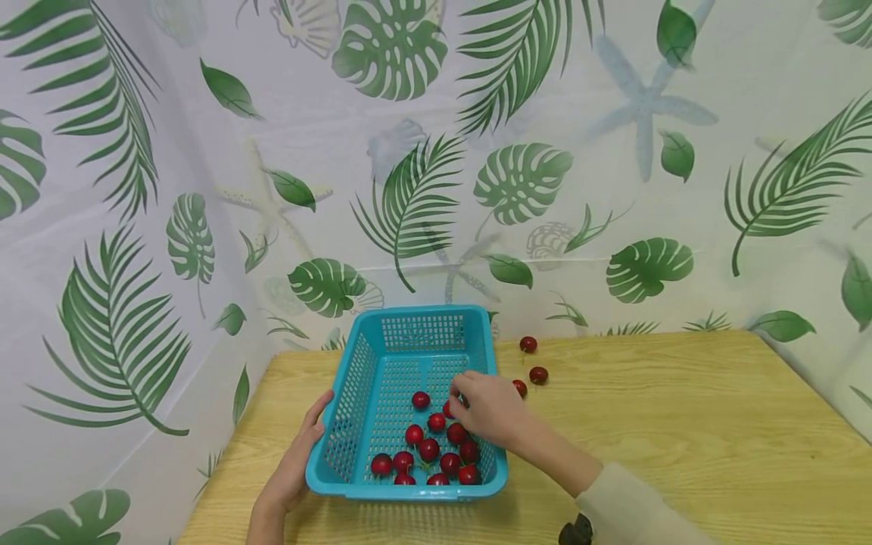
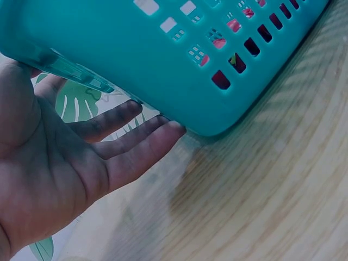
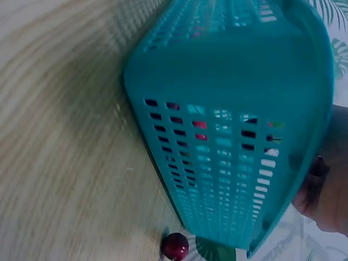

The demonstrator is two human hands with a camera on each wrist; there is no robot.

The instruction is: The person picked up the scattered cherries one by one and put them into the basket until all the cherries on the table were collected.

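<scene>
A turquoise plastic basket [image 1: 406, 492] with perforated walls stands on the table. Several dark red cherries [image 1: 428, 450] lie in it, mostly toward the near right. At its left side, my left hand [image 1: 294, 462] rests against the rim; in the left wrist view, its extended fingers [image 2: 144, 155] touch the outer wall. My right hand [image 1: 492, 409] reaches over the right rim, pinching a cherry [image 1: 448, 409] above the others. The basket wall partly hides this hand in the right wrist view.
Beyond the right rim, loose cherries [image 1: 538, 375] lie on the wooden table [image 1: 654, 424], one near its back edge [image 1: 527, 344]. A white cloth [image 1: 436, 250] with green leaf prints hangs behind and to the left. A dark object [image 1: 576, 531] shows by the right sleeve.
</scene>
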